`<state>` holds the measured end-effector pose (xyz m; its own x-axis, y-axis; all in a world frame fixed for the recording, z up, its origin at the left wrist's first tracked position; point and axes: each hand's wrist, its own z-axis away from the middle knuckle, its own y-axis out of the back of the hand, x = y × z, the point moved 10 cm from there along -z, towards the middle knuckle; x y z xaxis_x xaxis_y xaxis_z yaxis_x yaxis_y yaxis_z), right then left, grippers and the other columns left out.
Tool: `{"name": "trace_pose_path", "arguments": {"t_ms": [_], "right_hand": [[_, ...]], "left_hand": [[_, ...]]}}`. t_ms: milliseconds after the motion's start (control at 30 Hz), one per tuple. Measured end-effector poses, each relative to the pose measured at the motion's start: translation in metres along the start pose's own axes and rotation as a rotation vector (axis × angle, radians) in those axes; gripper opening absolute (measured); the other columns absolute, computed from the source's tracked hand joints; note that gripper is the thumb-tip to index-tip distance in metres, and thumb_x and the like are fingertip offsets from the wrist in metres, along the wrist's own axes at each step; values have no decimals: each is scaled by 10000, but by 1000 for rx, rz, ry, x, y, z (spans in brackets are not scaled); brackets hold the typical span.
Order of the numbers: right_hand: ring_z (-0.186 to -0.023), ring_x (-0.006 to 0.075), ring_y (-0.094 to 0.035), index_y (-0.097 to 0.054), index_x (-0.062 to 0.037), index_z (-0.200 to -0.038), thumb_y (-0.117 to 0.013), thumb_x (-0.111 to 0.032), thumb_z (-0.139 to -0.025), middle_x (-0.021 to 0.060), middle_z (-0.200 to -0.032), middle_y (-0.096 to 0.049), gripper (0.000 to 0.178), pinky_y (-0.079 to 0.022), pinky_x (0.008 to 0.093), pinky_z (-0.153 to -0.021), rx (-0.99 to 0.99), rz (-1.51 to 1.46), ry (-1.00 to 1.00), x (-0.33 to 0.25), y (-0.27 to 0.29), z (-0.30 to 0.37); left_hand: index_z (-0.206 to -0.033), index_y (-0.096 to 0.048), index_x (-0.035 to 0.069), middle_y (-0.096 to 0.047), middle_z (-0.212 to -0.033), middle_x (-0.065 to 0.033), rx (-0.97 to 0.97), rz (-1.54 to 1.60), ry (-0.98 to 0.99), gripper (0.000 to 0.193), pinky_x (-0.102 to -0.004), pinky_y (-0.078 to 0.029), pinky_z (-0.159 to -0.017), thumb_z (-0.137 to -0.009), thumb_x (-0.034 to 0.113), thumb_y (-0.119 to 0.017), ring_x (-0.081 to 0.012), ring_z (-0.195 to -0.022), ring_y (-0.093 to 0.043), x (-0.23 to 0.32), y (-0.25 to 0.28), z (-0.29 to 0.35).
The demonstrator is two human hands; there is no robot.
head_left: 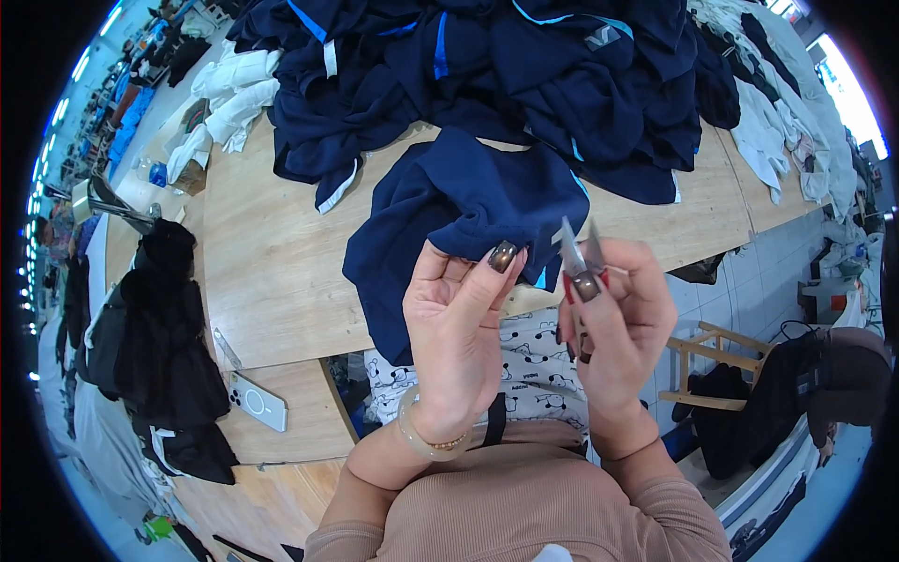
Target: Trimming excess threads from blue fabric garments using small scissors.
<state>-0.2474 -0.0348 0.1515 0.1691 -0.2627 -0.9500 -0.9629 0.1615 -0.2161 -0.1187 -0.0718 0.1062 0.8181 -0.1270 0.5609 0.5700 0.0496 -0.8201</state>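
Observation:
A navy blue garment with light blue trim lies at the table's near edge and hangs partly over it. My left hand pinches a fold of that garment between thumb and fingers. To its right, my right hand is closed around small thread snips with red on the grip. The snips' pointed metal blades stand apart and point up, close beside the garment's right edge. A tiny pale scrap or thread end shows at the blade; I cannot make out exactly what it is.
A large pile of navy garments covers the far side of the wooden table. White cloth lies at the far left. Black garments and a white phone sit at left. A wooden stool stands right.

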Motion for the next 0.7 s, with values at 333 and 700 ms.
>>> {"name": "trace_pose_path", "arguments": {"t_ms": [333, 700], "right_hand": [[-437, 26, -448, -541, 45, -981, -509, -18, -849, 18, -601, -547, 150, -285, 155, -403, -25, 122, -157, 8, -11, 1], [-444, 29, -456, -553, 30, -990, -526, -39, -859, 6, -595, -541, 151, -274, 159, -406, -14, 117, -161, 12, -10, 1]], "left_hand": [[-1070, -530, -9, -614, -1008, -85, 10, -2, 7, 235, -256, -493, -855, -842, -58, -564, -130, -920, -607, -1, 2, 0], [-1078, -526, -4, -609, -1018, -79, 5, -15, 1, 243, -250, -492, -848, -844, -55, -564, -120, -916, -605, 0, 0, 1]]}}
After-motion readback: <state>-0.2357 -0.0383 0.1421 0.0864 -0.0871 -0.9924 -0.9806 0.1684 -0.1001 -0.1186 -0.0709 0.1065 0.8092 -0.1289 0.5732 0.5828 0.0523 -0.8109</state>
